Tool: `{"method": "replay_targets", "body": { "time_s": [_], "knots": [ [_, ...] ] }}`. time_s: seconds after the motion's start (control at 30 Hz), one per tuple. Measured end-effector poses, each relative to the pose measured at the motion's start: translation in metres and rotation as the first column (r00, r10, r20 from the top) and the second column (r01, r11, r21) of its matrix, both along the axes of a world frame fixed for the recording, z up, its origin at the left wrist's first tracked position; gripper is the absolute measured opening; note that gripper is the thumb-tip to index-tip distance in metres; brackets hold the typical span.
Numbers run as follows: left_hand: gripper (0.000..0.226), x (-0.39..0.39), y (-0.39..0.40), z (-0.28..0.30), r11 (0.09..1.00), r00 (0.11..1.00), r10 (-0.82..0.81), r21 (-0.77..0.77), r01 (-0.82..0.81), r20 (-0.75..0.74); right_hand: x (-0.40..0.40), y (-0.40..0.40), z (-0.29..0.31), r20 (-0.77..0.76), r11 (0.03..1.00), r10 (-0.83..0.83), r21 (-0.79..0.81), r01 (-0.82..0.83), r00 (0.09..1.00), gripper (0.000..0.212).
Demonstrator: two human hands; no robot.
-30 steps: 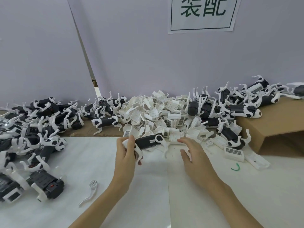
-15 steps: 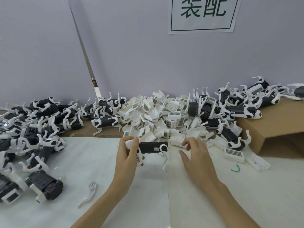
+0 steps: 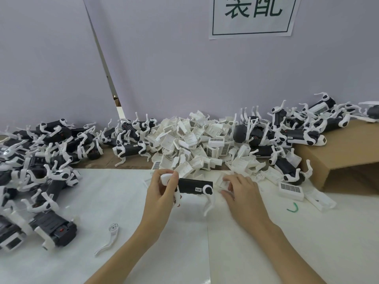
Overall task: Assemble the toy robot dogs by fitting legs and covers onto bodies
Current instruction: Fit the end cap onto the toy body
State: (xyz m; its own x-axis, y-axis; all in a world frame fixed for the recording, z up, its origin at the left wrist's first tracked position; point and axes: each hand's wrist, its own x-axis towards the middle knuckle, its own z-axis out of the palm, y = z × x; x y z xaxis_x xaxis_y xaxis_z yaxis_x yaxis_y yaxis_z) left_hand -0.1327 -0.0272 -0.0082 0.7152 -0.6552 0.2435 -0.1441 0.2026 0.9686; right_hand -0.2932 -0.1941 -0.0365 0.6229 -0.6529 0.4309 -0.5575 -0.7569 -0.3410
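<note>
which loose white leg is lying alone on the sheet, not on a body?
The loose white leg left of the left forearm, lying flat and alone on the white sheet. Every other visible leg is fitted to a dog body.

Bright, even, diffuse indoor light; sharp at centre, warped at the edges.
Soft, faint shadows only, under the left hand (image 3: 162, 190) and right hand (image 3: 244, 196) on the white table (image 3: 114, 193). No harsh glare, though white covers (image 3: 196, 144) nearly blown out. Wide-angle bending of the wall seam (image 3: 102, 58); slight smear at far-left dogs (image 3: 26, 165).
</note>
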Motion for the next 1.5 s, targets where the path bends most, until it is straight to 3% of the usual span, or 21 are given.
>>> {"method": "replay_targets", "body": {
  "time_s": [0.1, 0.4, 0.57, 0.7, 0.9, 1.0, 1.07, 1.13, 1.2, 1.27, 1.33, 1.43, 1.5],
  "knots": [
    [0.006, -0.001, 0.0, -0.001, 1.0, 0.999, -0.007, -0.001, 0.007, 0.033, -0.001, 0.002, -0.002, 0.054, 1.0, 0.001, 0.023, -0.002, 0.999, 0.016],
    [0.027, -0.004, 0.002, 0.001, 0.998, 0.997, -0.055, 0.001, 0.055, 0.051, -0.002, 0.008, 0.0, 0.134, 0.995, 0.061, 0.075, -0.071, 0.989, 0.011],
    [0.022, -0.005, 0.002, 0.001, 0.998, 0.997, -0.063, -0.009, 0.063, 0.052, 0.0, 0.012, 0.004, 0.268, 0.997, 0.047, 0.039, -0.06, 0.962, 0.006],
    [0.02, -0.004, 0.001, 0.001, 0.998, 0.997, -0.068, -0.006, 0.068, 0.04, 0.001, 0.016, 0.006, 0.344, 0.975, 0.031, 0.198, -0.104, 0.938, 0.006],
    [0.005, -0.001, 0.0, -0.004, 0.999, 0.997, -0.049, -0.001, 0.049, 0.066, 0.0, 0.017, 0.01, 0.488, 0.96, -0.023, 0.254, -0.117, 0.873, 0.029],
    [0.005, -0.001, 0.0, -0.004, 0.999, 0.996, -0.045, 0.0, 0.045, 0.078, -0.002, 0.018, 0.018, 0.597, 0.963, -0.077, 0.251, -0.094, 0.799, 0.052],
    [0.006, -0.002, 0.001, -0.003, 0.999, 0.995, -0.045, -0.005, 0.046, 0.084, -0.003, 0.018, 0.026, 0.654, 0.959, -0.114, 0.268, -0.088, 0.748, 0.053],
    [0.008, -0.003, 0.001, -0.002, 0.999, 0.995, -0.052, -0.007, 0.053, 0.085, -0.004, 0.02, 0.032, 0.702, 0.868, -0.218, 0.457, -0.195, 0.678, 0.043],
    [0.013, -0.005, 0.002, -0.001, 0.998, 0.995, -0.063, -0.009, 0.064, 0.077, -0.004, 0.024, 0.036, 0.737, 0.669, -0.313, 0.619, -0.412, 0.6, 0.038],
    [0.019, -0.006, 0.002, -0.001, 0.997, 0.994, -0.072, -0.007, 0.073, 0.077, -0.001, 0.028, 0.04, 0.768, 0.441, -0.419, 0.639, -0.631, 0.485, 0.043],
    [0.016, -0.006, 0.002, 0.0, 0.997, 0.993, -0.072, -0.011, 0.073, 0.092, 0.001, 0.031, 0.043, 0.764, 0.325, -0.521, 0.589, -0.74, 0.38, 0.043],
    [0.019, -0.008, 0.003, 0.001, 0.997, 0.989, -0.079, -0.014, 0.082, 0.123, 0.001, 0.034, 0.044, 0.775, 0.364, -0.474, 0.606, -0.708, 0.419, 0.038],
    [0.019, -0.01, 0.005, 0.002, 0.995, 0.984, -0.095, -0.01, 0.098, 0.152, -0.001, 0.039, 0.045, 0.79, 0.55, -0.259, 0.593, -0.588, 0.555, 0.029]
  ]
}}
